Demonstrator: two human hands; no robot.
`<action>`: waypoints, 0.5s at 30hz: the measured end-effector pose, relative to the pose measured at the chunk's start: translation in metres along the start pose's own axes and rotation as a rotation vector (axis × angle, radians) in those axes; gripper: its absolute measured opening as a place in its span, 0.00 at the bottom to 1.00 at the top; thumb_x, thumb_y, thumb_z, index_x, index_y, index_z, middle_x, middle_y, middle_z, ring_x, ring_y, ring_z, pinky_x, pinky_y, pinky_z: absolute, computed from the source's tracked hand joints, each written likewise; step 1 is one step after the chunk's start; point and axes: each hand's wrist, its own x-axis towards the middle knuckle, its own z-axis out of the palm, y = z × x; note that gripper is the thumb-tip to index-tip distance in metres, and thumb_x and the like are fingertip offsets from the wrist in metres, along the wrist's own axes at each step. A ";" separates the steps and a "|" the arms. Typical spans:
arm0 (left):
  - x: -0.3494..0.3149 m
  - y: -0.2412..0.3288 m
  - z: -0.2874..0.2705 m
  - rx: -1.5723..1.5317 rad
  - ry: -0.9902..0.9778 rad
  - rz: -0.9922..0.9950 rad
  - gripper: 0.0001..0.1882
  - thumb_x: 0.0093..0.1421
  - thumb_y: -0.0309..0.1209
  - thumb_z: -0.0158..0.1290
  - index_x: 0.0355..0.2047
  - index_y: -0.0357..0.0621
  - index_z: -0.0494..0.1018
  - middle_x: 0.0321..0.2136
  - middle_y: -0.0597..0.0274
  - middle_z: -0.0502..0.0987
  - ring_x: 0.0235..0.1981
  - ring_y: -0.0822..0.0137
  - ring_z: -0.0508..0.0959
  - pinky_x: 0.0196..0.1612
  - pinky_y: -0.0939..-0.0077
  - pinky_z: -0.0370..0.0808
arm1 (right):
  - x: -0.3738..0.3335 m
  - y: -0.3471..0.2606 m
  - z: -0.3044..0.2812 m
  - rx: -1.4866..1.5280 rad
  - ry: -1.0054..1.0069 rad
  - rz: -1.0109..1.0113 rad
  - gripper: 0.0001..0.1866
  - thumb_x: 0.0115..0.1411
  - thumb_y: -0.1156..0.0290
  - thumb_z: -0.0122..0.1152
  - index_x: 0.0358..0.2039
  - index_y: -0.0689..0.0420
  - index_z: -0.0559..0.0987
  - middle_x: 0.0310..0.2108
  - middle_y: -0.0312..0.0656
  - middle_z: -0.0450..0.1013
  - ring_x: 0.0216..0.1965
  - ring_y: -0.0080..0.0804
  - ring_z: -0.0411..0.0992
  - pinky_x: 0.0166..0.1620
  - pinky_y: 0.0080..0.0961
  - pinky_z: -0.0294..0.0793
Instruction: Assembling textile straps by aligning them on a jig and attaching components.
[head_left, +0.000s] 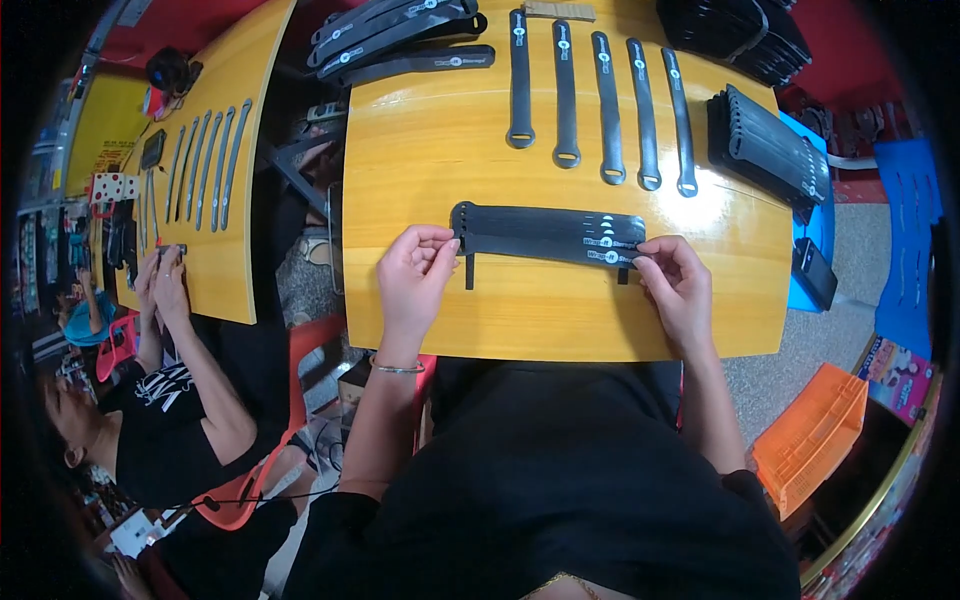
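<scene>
A fanned stack of black hook-and-loop straps [540,230] lies crosswise on the yellow wooden table, printed ends to the right and rounded, holed ends to the left. My left hand [418,268] pinches the stack's left end between thumb and fingers. At the lower right corner, my right hand [682,284] grips the printed end the same way. Two short black strips stick out from under the stack; one is a dark strip [470,272] beside my left fingertips, the other a smaller strip [623,276] near my right hand.
Beyond the stack, several single straps [566,95] lie in a spaced row. A strap bundle [768,145] sits at the right, a loose strap pile [400,40] at the far left. An orange crate [812,436] stands lower right. A co-worker [165,400] works at a left-hand table.
</scene>
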 end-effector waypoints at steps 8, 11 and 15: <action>0.003 -0.003 0.001 0.034 0.014 -0.014 0.04 0.55 0.18 0.53 0.32 0.34 0.71 0.24 0.66 0.73 0.23 0.81 0.72 0.27 0.90 0.72 | 0.002 -0.001 0.000 -0.014 0.006 0.011 0.05 0.55 0.78 0.59 0.33 0.63 0.74 0.25 0.31 0.71 0.24 0.13 0.67 0.29 0.11 0.66; 0.004 -0.003 0.002 0.039 0.014 -0.006 0.04 0.55 0.18 0.53 0.32 0.34 0.71 0.23 0.66 0.73 0.23 0.81 0.72 0.26 0.90 0.71 | 0.003 -0.001 0.001 -0.029 0.006 0.006 0.05 0.55 0.78 0.59 0.33 0.63 0.75 0.24 0.31 0.71 0.24 0.13 0.67 0.29 0.11 0.66; 0.004 -0.002 0.002 0.051 0.018 -0.017 0.04 0.55 0.18 0.54 0.31 0.34 0.71 0.23 0.67 0.73 0.23 0.81 0.72 0.26 0.90 0.71 | 0.004 -0.002 0.001 -0.061 0.009 -0.004 0.05 0.55 0.78 0.60 0.33 0.63 0.75 0.24 0.31 0.71 0.24 0.13 0.67 0.29 0.11 0.66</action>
